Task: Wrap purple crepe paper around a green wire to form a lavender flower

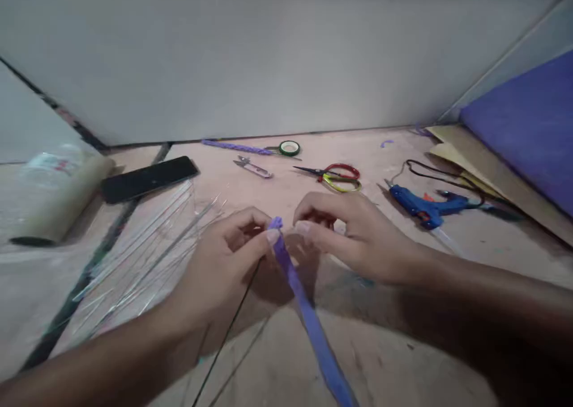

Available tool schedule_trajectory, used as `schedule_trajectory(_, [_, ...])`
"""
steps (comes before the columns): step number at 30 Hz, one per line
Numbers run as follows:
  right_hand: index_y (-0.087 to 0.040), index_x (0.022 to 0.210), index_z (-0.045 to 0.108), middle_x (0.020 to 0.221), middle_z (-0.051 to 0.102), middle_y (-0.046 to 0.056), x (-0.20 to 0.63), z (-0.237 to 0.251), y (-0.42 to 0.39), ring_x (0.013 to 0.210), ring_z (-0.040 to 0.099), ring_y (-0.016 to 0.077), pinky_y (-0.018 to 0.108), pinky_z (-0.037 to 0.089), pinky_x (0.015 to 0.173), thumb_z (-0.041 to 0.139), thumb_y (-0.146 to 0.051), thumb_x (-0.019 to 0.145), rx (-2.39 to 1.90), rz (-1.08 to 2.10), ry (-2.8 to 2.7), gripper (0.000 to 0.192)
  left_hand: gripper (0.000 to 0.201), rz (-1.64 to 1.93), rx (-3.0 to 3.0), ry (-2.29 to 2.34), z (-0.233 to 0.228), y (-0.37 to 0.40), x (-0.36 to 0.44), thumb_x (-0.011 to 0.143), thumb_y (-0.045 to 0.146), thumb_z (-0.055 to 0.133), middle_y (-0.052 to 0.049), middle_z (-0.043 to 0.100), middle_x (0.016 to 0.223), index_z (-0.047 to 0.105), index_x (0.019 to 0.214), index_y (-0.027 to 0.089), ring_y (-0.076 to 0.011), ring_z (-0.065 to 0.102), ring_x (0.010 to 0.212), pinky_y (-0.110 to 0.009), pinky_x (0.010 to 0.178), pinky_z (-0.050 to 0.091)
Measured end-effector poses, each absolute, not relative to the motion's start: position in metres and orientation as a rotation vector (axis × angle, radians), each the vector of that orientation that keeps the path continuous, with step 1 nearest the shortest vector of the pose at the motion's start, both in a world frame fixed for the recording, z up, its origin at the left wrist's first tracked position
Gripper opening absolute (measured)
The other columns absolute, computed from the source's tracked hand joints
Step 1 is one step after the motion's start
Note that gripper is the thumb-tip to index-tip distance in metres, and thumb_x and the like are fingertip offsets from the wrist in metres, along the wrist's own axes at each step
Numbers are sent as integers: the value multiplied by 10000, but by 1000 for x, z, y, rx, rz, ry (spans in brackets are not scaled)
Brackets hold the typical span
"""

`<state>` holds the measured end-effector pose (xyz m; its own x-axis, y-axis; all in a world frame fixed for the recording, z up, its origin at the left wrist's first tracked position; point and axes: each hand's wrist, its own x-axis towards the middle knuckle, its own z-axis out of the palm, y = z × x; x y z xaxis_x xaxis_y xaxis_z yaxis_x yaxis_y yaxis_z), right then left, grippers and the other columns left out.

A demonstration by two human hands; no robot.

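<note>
A long purple strip (pixel 306 308) runs from my fingertips toward the bottom of the view, its top end bunched into small folds. My left hand (pixel 233 246) pinches that bunched end between thumb and forefinger. From under the same hand a thin dark green wire (pixel 235 329) slants down to the lower left. Just right of the strip, my right hand (pixel 344 231) is closed, thumb and forefinger pressed together. What it pinches, if anything, is too small to make out.
Beyond my hands lie scissors (pixel 333 174), thread snips (pixel 253 167), green tape (pixel 289 148) and a braided purple stem (pixel 237 147). A blue glue gun (pixel 425 204) is at right. Clear thin sticks (pixel 147 258), a black phone (pixel 150 179) and a cardboard tube (pixel 67 198) are at left.
</note>
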<state>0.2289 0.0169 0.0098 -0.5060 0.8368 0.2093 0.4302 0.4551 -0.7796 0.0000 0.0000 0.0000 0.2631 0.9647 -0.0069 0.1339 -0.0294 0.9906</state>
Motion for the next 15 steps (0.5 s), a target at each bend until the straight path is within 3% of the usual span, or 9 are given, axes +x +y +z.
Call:
schedule_trajectory(4, [-175, 1102, 734, 973, 753, 39, 233, 16, 27, 814, 684, 159, 270, 506, 695, 655, -295, 1026, -938, 1171, -2018, 163, 90, 870, 1459, 1070, 6, -1, 9, 922, 247, 790, 56, 736, 734, 764, 850, 200, -85, 676, 653, -139, 618, 530])
schedule_trajectory(10, [-147, 1017, 734, 854, 700, -10, 234, 22, 29, 712, 615, 105, 229, 485, 648, 725, -279, 1005, -841, 1308, -2041, 133, 109, 846, 1391, 1075, 3, -8, 12, 891, 259, 834, 16, 790, 815, 765, 847, 187, -124, 720, 745, -184, 709, 561])
schedule_trajectory(15, [-141, 987, 714, 816, 698, -18, 232, 22, 27, 713, 642, 109, 233, 508, 663, 701, -172, 976, -845, 1317, -2072, 35, 123, 792, 1253, 1030, 1, -12, 10, 878, 285, 842, 12, 783, 765, 799, 811, 192, -120, 676, 706, -184, 681, 518])
